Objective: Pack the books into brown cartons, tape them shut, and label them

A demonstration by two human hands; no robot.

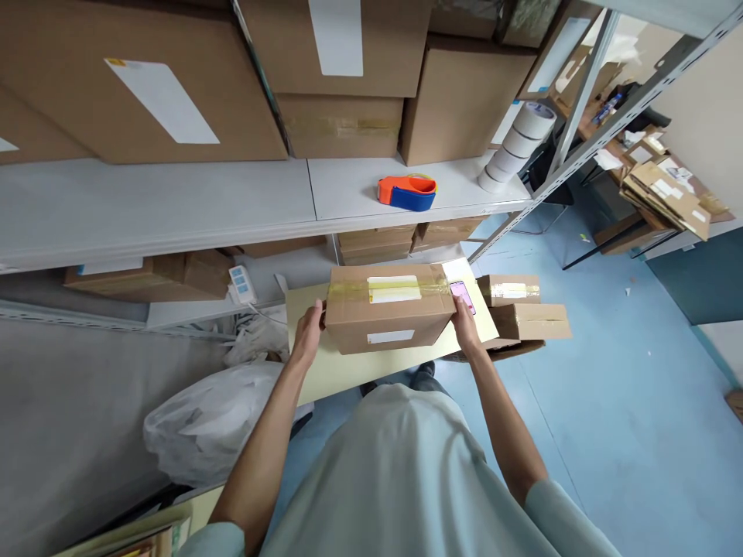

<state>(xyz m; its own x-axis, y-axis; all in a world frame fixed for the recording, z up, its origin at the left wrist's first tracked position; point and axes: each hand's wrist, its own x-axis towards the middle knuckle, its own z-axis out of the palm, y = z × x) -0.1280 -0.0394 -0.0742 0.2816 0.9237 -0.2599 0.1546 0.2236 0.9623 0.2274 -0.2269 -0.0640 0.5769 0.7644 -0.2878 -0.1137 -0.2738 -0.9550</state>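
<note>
A taped cardboard box is in front of me over a pale yellow table, with white labels on its top and its near side. My left hand grips its left end, and my right hand grips the right end. Both sets of fingers are partly hidden against the cardboard. I cannot tell whether the box rests on the table or is held just above it. Just beyond my right hand lies a phone with a lit pink screen.
Above the table, a grey shelf holds large cartons, an orange and blue tape dispenser and a leaning stack of tape rolls. Small boxes stand right of the table. A plastic bag bulges at the left, near a power strip.
</note>
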